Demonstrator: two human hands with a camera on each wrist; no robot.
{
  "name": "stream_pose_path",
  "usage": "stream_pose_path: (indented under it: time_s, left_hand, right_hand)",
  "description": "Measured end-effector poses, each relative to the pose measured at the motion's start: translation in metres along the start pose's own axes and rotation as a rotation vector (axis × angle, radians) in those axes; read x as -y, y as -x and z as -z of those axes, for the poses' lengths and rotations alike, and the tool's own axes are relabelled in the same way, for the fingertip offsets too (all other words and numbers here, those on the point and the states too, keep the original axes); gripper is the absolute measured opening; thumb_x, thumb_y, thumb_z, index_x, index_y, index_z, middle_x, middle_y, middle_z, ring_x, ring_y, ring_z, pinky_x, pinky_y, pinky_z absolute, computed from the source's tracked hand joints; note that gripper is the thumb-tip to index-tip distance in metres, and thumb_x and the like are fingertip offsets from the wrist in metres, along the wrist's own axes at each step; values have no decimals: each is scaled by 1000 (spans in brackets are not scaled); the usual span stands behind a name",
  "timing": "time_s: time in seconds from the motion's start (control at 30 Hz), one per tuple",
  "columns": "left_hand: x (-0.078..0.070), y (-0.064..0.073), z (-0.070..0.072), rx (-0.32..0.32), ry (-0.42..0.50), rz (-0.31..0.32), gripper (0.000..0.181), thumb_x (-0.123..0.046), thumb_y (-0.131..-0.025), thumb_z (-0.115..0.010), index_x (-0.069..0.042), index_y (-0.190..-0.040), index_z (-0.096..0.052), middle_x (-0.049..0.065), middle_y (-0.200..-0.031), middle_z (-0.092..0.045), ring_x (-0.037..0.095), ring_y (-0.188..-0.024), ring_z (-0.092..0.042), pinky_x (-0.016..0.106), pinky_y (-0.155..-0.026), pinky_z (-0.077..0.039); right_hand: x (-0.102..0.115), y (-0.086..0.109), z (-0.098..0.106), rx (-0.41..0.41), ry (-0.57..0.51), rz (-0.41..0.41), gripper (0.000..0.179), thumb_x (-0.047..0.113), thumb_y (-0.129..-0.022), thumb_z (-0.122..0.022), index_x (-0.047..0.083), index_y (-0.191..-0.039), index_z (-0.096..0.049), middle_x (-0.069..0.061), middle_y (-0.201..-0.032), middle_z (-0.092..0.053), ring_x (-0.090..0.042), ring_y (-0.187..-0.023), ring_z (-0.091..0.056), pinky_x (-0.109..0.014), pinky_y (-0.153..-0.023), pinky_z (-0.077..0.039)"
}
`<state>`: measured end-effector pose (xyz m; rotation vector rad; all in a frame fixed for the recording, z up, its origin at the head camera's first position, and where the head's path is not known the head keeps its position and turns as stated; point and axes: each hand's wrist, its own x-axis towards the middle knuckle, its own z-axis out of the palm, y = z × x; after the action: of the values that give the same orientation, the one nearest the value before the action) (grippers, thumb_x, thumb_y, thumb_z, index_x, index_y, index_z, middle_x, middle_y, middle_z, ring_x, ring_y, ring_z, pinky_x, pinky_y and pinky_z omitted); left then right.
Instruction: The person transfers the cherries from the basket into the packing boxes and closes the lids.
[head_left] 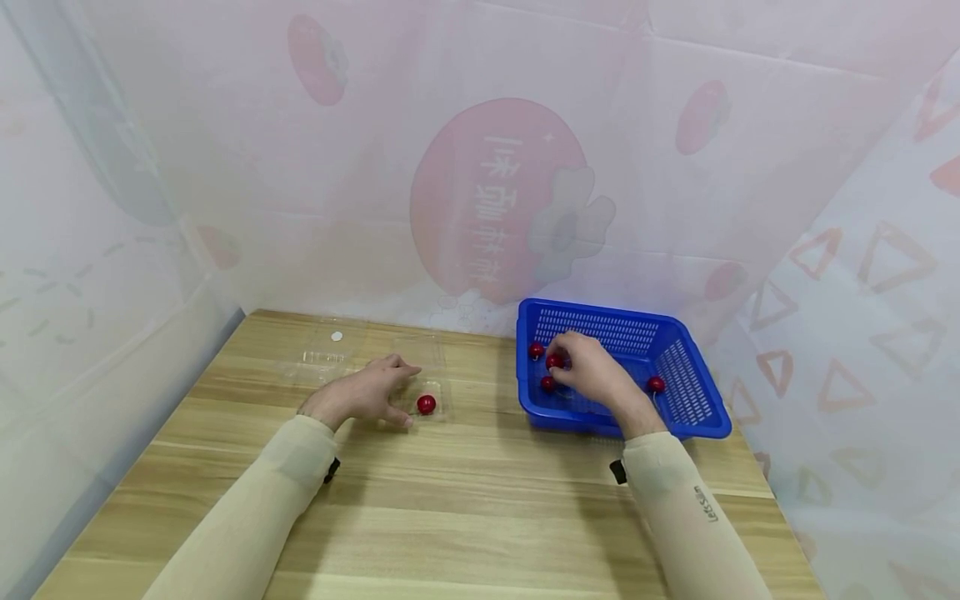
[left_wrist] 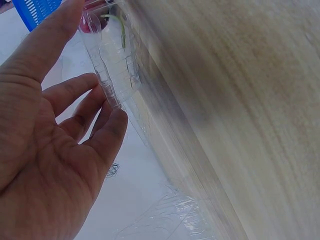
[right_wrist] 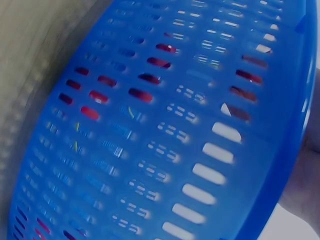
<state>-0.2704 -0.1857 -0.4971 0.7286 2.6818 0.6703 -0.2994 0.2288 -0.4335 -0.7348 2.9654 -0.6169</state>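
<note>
A red cherry lies in a small clear plastic box on the table; its green stem shows in the left wrist view. My left hand is at the left side of this box, thumb and fingers spread apart, fingertips at the box's edge. Inside the blue basket, my right hand pinches a cherry between thumb and fingers. Other cherries lie around it in the basket. The basket's slotted wall hides most of the right hand in the right wrist view.
Another clear plastic box with a white round sticker lies at the back left. A lone cherry sits at the basket's right side. A printed cloth hangs behind the wooden table.
</note>
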Motion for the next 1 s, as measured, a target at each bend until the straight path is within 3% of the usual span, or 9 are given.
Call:
stream_pose_path:
  time_s: [0.23, 0.47, 0.67, 1.0]
  left_hand:
    - [-1, 0, 0, -3, 9, 0, 98, -29, -96, -101, 5, -173, -50, 23, -155, -61, 35, -135, -60, 60, -121, -61]
    - [-1, 0, -1, -4, 13, -2, 99, -29, -96, -101, 5, -173, -50, 23, -153, -61, 34, -133, -60, 59, -120, -61]
    - [-2, 0, -1, -3, 14, -3, 98, -28, -96, -101, 5, -173, -50, 23, -155, -61, 36, -135, -61, 60, -121, -61]
    - [-3, 1, 0, -4, 8, -2, 98, -28, -96, -101, 5, -173, -50, 23, -155, -60, 37, -137, -61, 61, -122, -60]
  right_hand:
    - [6, -1, -2, -87, -77, -44, 25, 9, -107, -84, 2, -130, -79, -17, -127, -79, -35, -116, -79, -55, -103, -71]
    - [12, 1, -8, -185, -200, -85, 26, 11, -110, -82, 4, -135, -77, -19, -137, -77, -41, -129, -80, -59, -113, -70]
    - [22, 1, -11, -281, -281, -103, 25, 9, -109, -83, 4, -133, -79, -19, -135, -76, -39, -130, -78, -57, -113, -71]
    - [39, -3, -17, -301, -376, -125, 28, 8, -110, -83, 3, -136, -76, -18, -140, -74, -38, -137, -75, -52, -114, -71]
